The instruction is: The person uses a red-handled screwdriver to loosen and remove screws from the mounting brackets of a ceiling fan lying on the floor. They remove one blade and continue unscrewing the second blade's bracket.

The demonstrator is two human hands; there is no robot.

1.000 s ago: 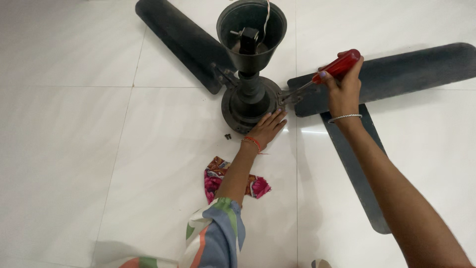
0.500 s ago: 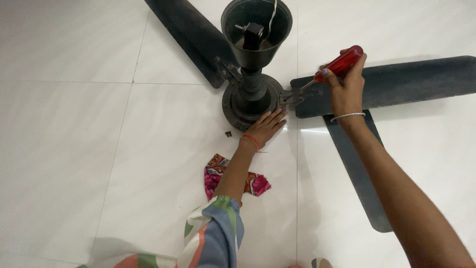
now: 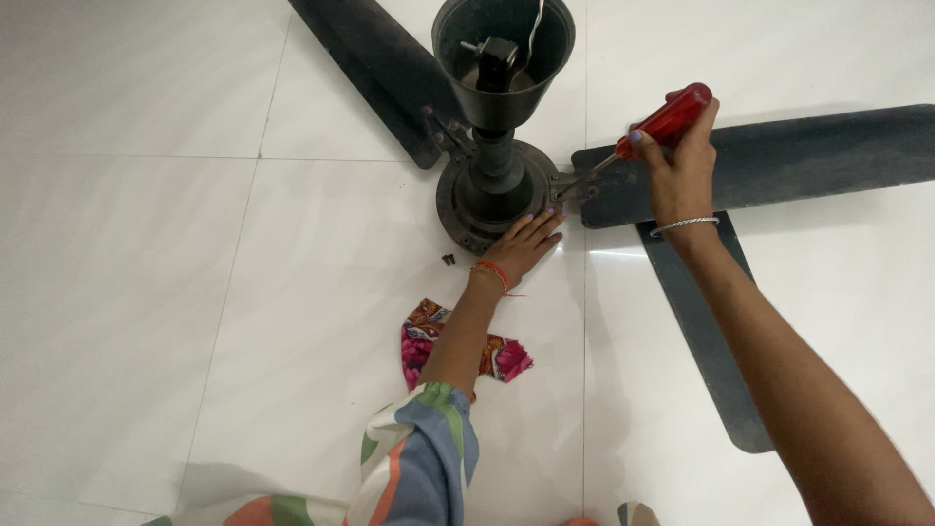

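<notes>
left hand [image 3: 526, 244] open, flat on fan motor [image 3: 487, 195]; right hand [image 3: 677, 161] gripping red screwdriver [image 3: 654, 131]; canopy cup [image 3: 502, 49] holds rod end

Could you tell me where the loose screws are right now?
The screws lie on the white floor, just left of the left hand, beside the fan motor.

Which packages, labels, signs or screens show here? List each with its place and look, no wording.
None: no package, label, sign or screen is in view.
Nearest thing to one: a crumpled pink-and-red floral cloth on the white floor tiles, under the left forearm.
Left hand rests on the dark fan base; right hand grips a red-handled screwdriver.
</notes>
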